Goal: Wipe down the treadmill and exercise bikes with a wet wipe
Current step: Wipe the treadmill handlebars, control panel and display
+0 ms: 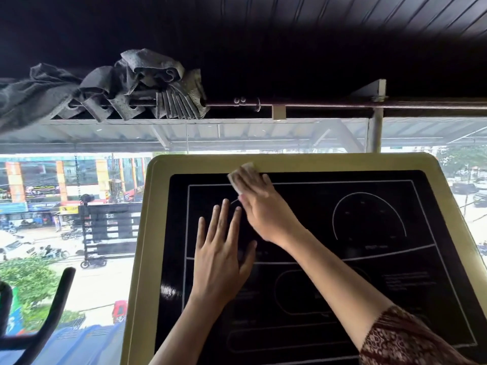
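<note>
The treadmill console (369, 259) fills the lower right: a black display panel with white outlines inside a pale gold frame. My right hand (263, 206) presses a folded white wet wipe (241, 177) flat against the panel's upper left, near the frame's top edge. The fingers cover most of the wipe. My left hand (221, 259) rests flat on the panel just below and left of it, fingers straight and spread.
A black curved handlebar (52, 306) of another machine rises at the lower left. Behind the console is a large window onto a street. Grey bunched curtains (126, 88) hang on a rod above, under a dark ceiling.
</note>
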`<state>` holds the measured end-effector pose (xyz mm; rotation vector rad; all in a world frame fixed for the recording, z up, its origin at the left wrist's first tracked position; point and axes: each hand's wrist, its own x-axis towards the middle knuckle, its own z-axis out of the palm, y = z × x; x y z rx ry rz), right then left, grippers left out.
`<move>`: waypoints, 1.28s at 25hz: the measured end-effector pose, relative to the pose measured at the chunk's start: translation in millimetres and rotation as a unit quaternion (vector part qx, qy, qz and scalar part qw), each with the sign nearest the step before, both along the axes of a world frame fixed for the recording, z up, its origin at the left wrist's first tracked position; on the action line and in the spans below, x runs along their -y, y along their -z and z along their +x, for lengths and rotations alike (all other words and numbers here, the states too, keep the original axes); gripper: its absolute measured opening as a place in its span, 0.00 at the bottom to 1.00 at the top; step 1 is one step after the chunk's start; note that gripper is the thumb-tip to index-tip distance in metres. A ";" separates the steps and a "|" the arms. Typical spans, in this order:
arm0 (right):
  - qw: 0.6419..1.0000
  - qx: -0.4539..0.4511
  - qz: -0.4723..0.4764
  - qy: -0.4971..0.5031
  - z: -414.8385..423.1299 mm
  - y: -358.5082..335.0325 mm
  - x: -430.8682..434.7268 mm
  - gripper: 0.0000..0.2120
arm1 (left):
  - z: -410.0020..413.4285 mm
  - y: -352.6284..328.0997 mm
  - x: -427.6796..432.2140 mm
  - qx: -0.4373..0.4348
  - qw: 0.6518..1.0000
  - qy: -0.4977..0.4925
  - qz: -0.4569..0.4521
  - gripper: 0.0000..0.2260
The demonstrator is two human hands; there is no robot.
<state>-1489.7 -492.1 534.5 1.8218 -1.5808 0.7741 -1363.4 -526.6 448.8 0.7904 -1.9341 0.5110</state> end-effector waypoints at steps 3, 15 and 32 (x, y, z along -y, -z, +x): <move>0.999 -0.053 -0.011 0.004 0.0 -22.1 15.0 0.22 | 3.5 -11.3 8.0 -0.006 1.000 -0.003 0.002 0.31; 0.996 -0.032 -0.059 0.064 -43.9 6.6 -12.8 0.23 | -21.0 -29.3 12.9 0.031 0.998 0.026 -0.044 0.30; 0.996 0.071 -0.048 0.014 -74.7 77.9 -71.1 0.23 | -25.0 -22.7 3.6 0.017 0.999 -0.004 -0.040 0.28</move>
